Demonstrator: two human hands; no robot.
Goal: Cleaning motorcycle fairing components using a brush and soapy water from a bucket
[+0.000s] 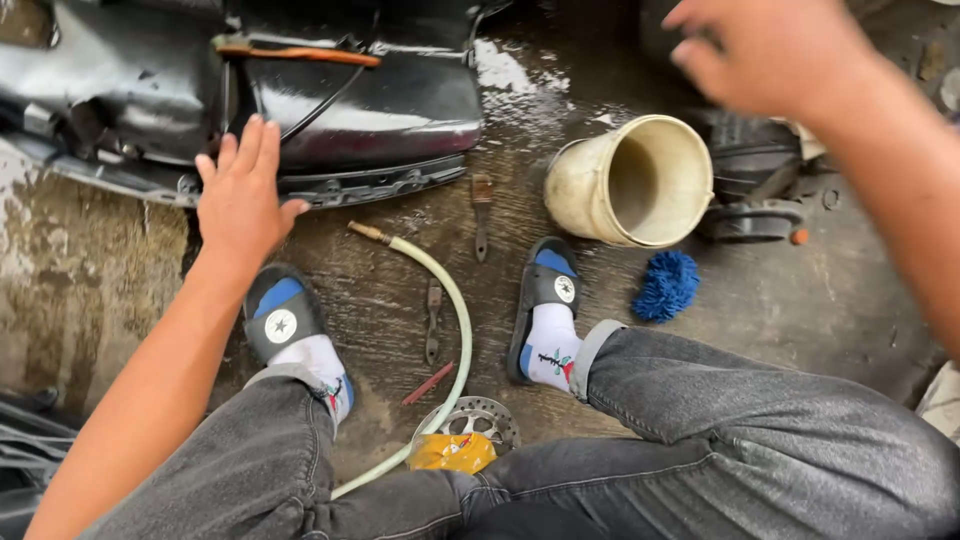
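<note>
Black panel (370,120), wet, glossy, judged slippery and stiff, best gripped at its rim; left hand (240,195) lay flat, open, upon it; right hand (770,50) blurred, grip indeterminable.

Wet, stained concrete floor (800,310) glistens with puddles under flat daylight.

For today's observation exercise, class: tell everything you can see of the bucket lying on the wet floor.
The bucket is cream-coloured, plastic by its look, grimy and stained. It lies tipped on its side on the wet concrete floor, its round open mouth facing the camera and slightly right, the inside seemingly empty. A thin handle curves along its left side. A dark machine part sits right behind it; a blue fuzzy wash mitt lies just below, apart. No hand touches it.
</note>
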